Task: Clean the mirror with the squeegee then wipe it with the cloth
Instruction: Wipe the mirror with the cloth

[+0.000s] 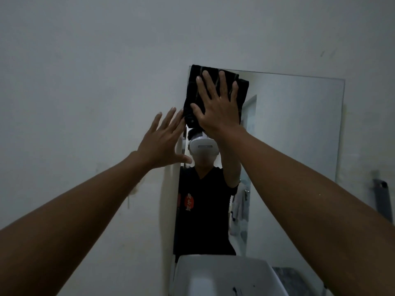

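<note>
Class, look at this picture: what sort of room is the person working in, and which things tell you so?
Most likely a bathroom. A frameless mirror hangs on a plain wall above a white basin, and the right hand presses a dark cloth flat against the glass.

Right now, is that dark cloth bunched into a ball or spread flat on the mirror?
Spread flat: the black cloth lies against the mirror's upper left corner under the right hand's open palm.
</note>
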